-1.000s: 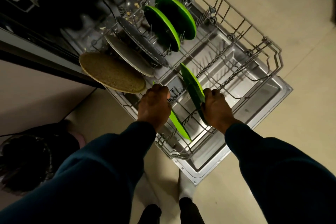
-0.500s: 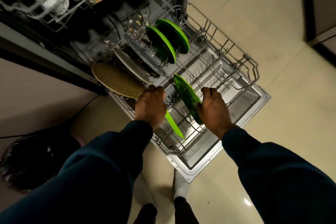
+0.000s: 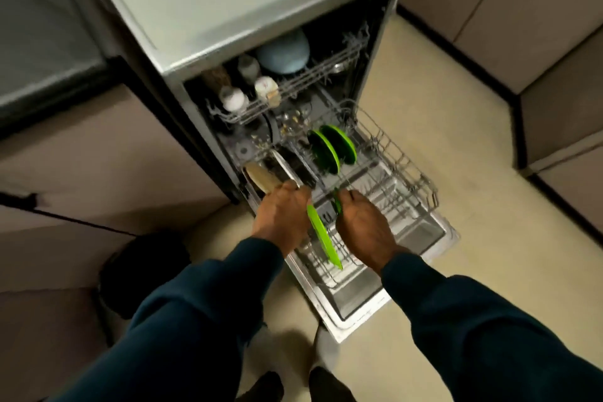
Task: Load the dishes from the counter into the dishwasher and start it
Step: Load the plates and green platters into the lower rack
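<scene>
Green plate [image 3: 321,238] (no legible labels)

Motion blur softens the whole view. Both hands' fingertips are hidden: the left hand [image 3: 283,213] covers the near ends of a tan plate [image 3: 259,178], and the right hand [image 3: 361,228] hides most of a green plate [image 3: 337,205]. Upper-rack items [image 3: 261,88] are too blurred to identify.

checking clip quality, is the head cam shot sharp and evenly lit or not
Head view: motion-blurred throughout, cabinet edges and upper rack smeared; dim, warm light, dishwasher interior nearly black; wide-angle bending tilts the walls; only the green plates and both hands, left hand and right hand, read clearly.
</scene>
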